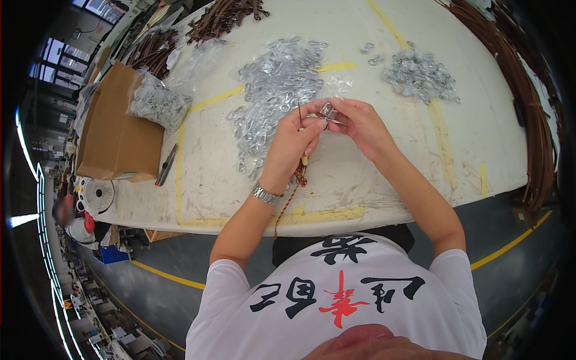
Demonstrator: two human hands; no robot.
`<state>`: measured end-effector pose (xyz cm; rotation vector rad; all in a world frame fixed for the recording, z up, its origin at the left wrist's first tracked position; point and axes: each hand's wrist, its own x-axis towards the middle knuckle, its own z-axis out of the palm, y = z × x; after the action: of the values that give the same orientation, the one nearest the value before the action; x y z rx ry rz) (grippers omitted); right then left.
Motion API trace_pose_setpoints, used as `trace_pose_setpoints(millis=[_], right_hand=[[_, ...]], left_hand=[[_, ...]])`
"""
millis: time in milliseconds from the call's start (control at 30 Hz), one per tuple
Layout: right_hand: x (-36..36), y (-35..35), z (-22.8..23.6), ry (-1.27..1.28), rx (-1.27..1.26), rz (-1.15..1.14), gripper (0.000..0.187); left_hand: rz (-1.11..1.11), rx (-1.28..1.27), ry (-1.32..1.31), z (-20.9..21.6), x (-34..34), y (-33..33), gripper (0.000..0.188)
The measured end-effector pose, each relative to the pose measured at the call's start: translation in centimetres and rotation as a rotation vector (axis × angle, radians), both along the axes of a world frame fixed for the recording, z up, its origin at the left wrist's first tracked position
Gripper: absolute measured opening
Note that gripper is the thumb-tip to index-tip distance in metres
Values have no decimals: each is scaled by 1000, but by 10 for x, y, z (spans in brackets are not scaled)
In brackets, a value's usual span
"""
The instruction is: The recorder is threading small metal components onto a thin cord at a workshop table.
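Observation:
My two hands meet above the middle of the table. Between their fingertips is a small silvery metal hook (327, 110), which seems to be partly in clear plastic; its exact shape is hard to make out. My left hand (295, 139) pinches it from the left, and a thin dark rod (299, 110) pokes up from the same fist. Below that fist hangs a reddish-brown braided cord (289, 204) with a yellow piece at its top. My right hand (362, 125) is closed on the hook from the right. Just beyond lies a large heap of bagged metal hooks (279, 75).
A smaller heap of bagged hooks (420, 75) lies to the right. At left are a cardboard box (120, 138), a plastic bag of hooks (157, 102), a box cutter (166, 165) and a small white fan (97, 195). Brown straps (534, 120) line the right edge.

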<state>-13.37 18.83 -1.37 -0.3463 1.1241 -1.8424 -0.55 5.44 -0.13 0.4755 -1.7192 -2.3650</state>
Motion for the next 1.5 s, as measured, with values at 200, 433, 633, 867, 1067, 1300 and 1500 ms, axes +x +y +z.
trace_pose_setpoints(millis=[200, 433, 633, 867, 1067, 1300, 1500], right_hand=[[0, 0, -1, 109, 24, 12, 27], [0, 1, -11, 170, -6, 147, 27], [5, 2, 2, 117, 22, 67, 32], [-5, 0, -9, 138, 1, 315, 35], [-10, 2, -15, 259, 132, 364, 39], [7, 3, 10, 547, 248, 286, 38], [-1, 6, 15, 726, 285, 277, 38]], left_hand=[[29, -80, 28, 5, 1, -5, 39], [-20, -190, -19, 8, 4, -6, 38], [-11, -161, -12, 11, 8, -28, 31], [-9, -202, 10, 5, 1, -22, 20], [-16, -271, -76, 6, 4, -20, 15], [70, -176, -23, -5, 5, -15, 14], [60, -91, 11, -1, 6, -12, 13]])
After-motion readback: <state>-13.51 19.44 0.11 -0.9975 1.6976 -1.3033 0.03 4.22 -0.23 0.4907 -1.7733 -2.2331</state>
